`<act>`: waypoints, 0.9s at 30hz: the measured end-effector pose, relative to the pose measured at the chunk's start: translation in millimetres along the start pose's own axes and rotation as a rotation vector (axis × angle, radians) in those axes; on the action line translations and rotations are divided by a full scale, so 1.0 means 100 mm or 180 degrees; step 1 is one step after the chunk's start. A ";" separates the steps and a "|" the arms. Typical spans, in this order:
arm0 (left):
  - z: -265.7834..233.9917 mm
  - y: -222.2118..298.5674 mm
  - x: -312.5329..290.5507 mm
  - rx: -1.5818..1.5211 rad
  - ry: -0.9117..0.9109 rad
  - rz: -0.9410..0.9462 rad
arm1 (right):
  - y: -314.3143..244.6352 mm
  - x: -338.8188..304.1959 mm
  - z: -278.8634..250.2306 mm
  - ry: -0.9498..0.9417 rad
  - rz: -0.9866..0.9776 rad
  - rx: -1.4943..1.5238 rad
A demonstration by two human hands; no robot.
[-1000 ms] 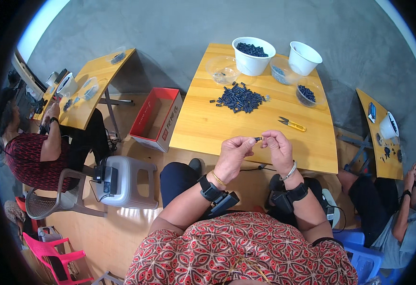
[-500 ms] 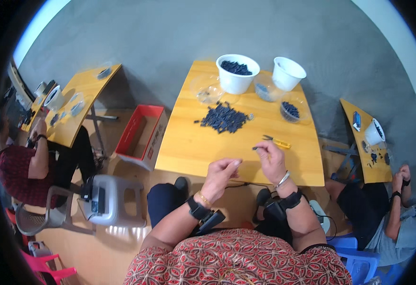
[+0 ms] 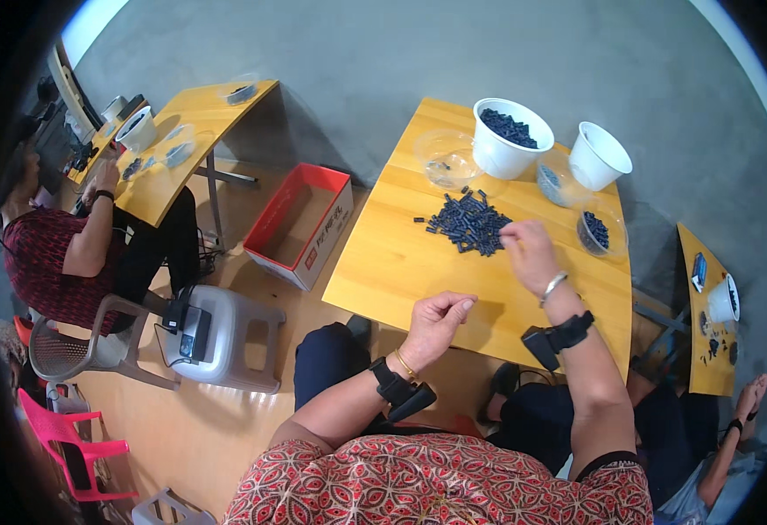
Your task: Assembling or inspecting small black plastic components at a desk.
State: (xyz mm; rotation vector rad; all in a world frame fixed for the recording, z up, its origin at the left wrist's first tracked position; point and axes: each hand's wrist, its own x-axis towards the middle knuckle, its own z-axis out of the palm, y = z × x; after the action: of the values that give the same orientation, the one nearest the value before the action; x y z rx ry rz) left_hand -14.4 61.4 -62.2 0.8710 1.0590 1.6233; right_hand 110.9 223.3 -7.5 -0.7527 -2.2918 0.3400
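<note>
Where dark pieces (image 3: 467, 223) lie, the right hand (image 3: 531, 252) reaches.

A person's left hand (image 3: 439, 324), fingers curled, is above a wooden table's (image 3: 383, 271) near edge. The right hand (image 3: 531, 254) is at the right side of a heap of small dark pieces (image 3: 467, 227); contact is unclear. A filled white tub (image 3: 499, 160) stands by the far edge, a second white tub (image 3: 589, 166) at the far right corner, a clear bowl (image 3: 613, 248) near the right edge.

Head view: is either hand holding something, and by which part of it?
The left hand shows nothing held. For the right hand, at the dark pile, it cannot be told.
</note>
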 end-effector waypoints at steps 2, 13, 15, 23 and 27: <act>-0.07 0.01 0.02 0.0074 0.0192 0.0079 | -0.08 0.11 0.25 -0.0139 -0.0228 -0.0081; -0.26 0.06 0.01 -0.0113 0.0517 0.0360 | -0.26 0.58 1.00 -0.0480 -0.0743 -0.0496; -0.26 0.07 0.01 -0.0178 0.0504 0.0354 | -0.29 0.60 1.06 -0.0447 -0.0653 -0.0553; -0.32 0.06 0.03 -0.0376 0.0315 0.0226 | -0.27 0.48 1.10 -0.0761 -0.0831 -0.1123; -0.32 0.03 0.05 -0.0412 0.0273 0.0238 | -0.26 0.37 0.96 -0.1074 -0.0606 -0.1187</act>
State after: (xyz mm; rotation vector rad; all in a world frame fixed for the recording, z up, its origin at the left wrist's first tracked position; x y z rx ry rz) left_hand -46.0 57.9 -70.5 0.7688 0.9780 1.7846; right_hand 12.1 222.0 -45.9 -0.6868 -2.7664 -0.0592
